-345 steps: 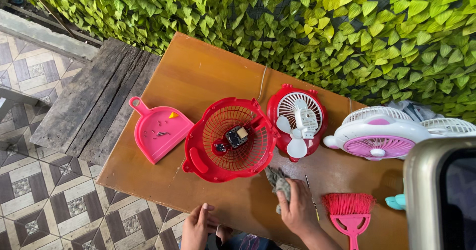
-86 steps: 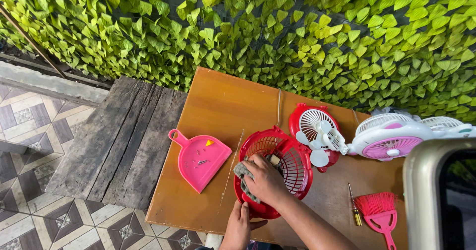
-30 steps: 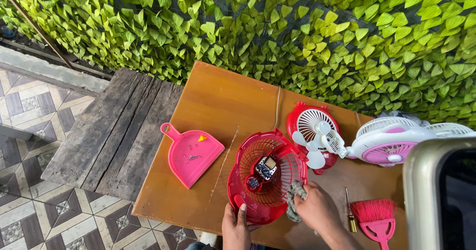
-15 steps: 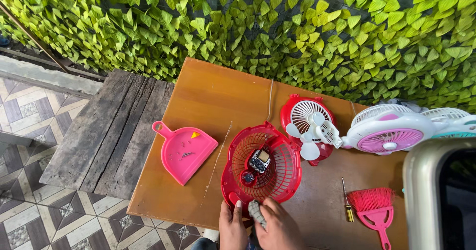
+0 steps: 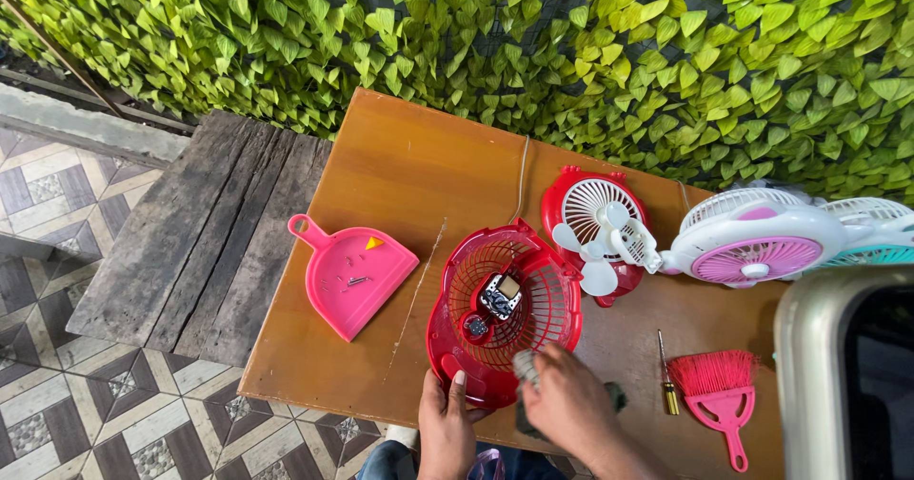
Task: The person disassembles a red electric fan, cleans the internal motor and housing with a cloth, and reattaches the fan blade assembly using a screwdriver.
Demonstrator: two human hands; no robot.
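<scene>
Seen from above: a red round plastic fan grille housing (image 5: pixel 505 313) lies near the front edge of a brown wooden table (image 5: pixel 419 170). The left hand (image 5: pixel 446 428) pinches its rim; the right hand (image 5: pixel 568 406) closes on a grey rag (image 5: pixel 526 366). Pressing hard may tip it off the edge

Bare tabletop (image 5: pixel 428 156) behind red grille shell (image 5: pixel 505 313); dustpan (image 5: pixel 357 275) left, fan (image 5: pixel 600 228) right.

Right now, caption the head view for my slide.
Left hand steadies red fan housing; right hand wipes its rim with grey cloth.
</scene>
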